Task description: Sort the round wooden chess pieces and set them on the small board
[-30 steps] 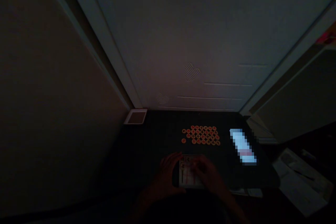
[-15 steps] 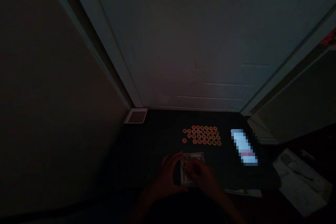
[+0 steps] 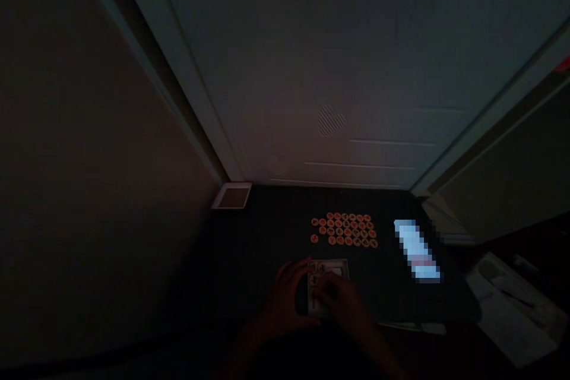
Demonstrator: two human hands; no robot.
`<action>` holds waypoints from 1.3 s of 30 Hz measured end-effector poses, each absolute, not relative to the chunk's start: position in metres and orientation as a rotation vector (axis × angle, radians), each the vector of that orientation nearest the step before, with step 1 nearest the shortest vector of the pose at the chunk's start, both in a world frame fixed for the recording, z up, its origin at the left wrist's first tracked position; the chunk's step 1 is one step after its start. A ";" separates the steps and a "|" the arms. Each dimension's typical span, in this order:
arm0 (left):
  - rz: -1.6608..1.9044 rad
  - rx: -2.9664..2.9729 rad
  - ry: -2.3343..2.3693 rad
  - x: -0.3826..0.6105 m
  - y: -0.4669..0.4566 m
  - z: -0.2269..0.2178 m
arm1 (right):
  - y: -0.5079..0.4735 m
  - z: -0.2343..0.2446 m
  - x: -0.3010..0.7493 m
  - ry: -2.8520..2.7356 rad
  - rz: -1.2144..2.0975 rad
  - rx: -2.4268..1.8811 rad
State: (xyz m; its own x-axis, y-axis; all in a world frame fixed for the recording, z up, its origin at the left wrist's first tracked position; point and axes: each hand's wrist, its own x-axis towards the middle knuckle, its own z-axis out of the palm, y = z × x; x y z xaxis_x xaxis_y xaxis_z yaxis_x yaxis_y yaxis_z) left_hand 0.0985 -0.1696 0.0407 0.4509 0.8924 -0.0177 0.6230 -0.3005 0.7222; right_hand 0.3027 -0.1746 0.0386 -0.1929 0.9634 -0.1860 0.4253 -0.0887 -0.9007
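A small white open box (image 3: 345, 266) lies near the table's front edge, with several round Chinese chess pieces (image 3: 313, 279) inside along its left and far sides. My left hand (image 3: 285, 297) curves around the box's left side, fingers at the far left corner and thumb along the near edge. Over the inside of the box, my right hand (image 3: 337, 294) is closed in a pinch, its fingertips down among the pieces. What those fingertips hold is hidden and dark. Beyond the box, more Chinese chess pieces (image 3: 348, 232) with red or dark characters lie in rows on the table.
On the dark table (image 3: 258, 237), a shallow white-rimmed box or lid (image 3: 233, 196) lies at the far left corner. A bright pixelated rectangle (image 3: 417, 251) is at the right. A white panel with heart patterns (image 3: 332, 120) rises behind. A pale box (image 3: 516, 309) stands lower right.
The view has shifted slightly. My right hand stays pinched over the box, its fingertips slightly lower. My left hand keeps its place at the box's side. The rows of pieces look unchanged.
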 end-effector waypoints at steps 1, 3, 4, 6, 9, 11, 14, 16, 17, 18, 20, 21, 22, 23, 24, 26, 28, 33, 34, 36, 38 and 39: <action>0.521 2.036 1.262 0.099 -0.170 0.040 | -0.175 0.038 0.302 -1.639 1.255 -1.518; 0.527 2.043 1.258 0.099 -0.169 0.039 | -0.175 0.036 0.302 -1.633 1.250 -1.516; 0.528 2.048 1.254 0.098 -0.169 0.038 | -0.175 0.036 0.301 -1.629 1.254 -1.513; 0.525 2.055 1.247 0.098 -0.169 0.038 | -0.175 0.037 0.301 -1.623 1.264 -1.516; 0.514 2.051 1.251 0.097 -0.169 0.037 | -0.176 0.040 0.301 -1.650 1.249 -1.521; 0.513 2.043 1.262 0.097 -0.169 0.038 | -0.177 0.041 0.300 -1.674 1.208 -1.516; 0.521 2.045 1.265 0.098 -0.170 0.039 | -0.177 0.039 0.300 -1.689 1.176 -1.522; 0.525 2.050 1.261 0.098 -0.170 0.040 | -0.178 0.036 0.300 -1.691 1.166 -1.530; 0.525 2.049 1.260 0.098 -0.170 0.041 | -0.178 0.035 0.300 -1.698 1.155 -1.530; 0.523 2.044 1.261 0.098 -0.170 0.041 | -0.179 0.035 0.301 -1.710 1.134 -1.528; 0.519 2.029 1.264 0.099 -0.170 0.043 | -0.181 0.035 0.303 -1.747 1.081 -1.518; 0.516 2.023 1.267 0.099 -0.170 0.044 | -0.182 0.036 0.303 -1.772 1.052 -1.511; 0.515 2.018 1.269 0.099 -0.170 0.045 | -0.183 0.036 0.304 -1.799 1.030 -1.504; 0.517 2.018 1.267 0.099 -0.170 0.045 | -0.184 0.037 0.305 -1.825 1.017 -1.496; 0.522 2.021 1.262 0.099 -0.170 0.046 | -0.185 0.037 0.305 -1.843 1.008 -1.493; 0.535 2.028 1.249 0.099 -0.170 0.047 | -0.187 0.036 0.305 -1.859 1.000 -1.485; 0.542 2.031 1.239 0.099 -0.170 0.046 | -0.187 0.034 0.305 -1.867 1.001 -1.459; 0.531 2.028 1.245 0.097 -0.169 0.041 | -0.185 0.029 0.305 -1.872 1.028 -1.420; 0.528 2.030 1.243 0.097 -0.169 0.040 | -0.185 0.029 0.305 -1.867 1.030 -1.426; 0.524 2.037 1.236 0.097 -0.169 0.040 | -0.185 0.030 0.305 -1.863 1.042 -1.435; 0.528 2.042 1.238 0.097 -0.170 0.040 | -0.186 0.031 0.305 -1.855 1.045 -1.443; 0.531 2.043 1.244 0.097 -0.170 0.041 | -0.186 0.031 0.305 -1.851 1.046 -1.447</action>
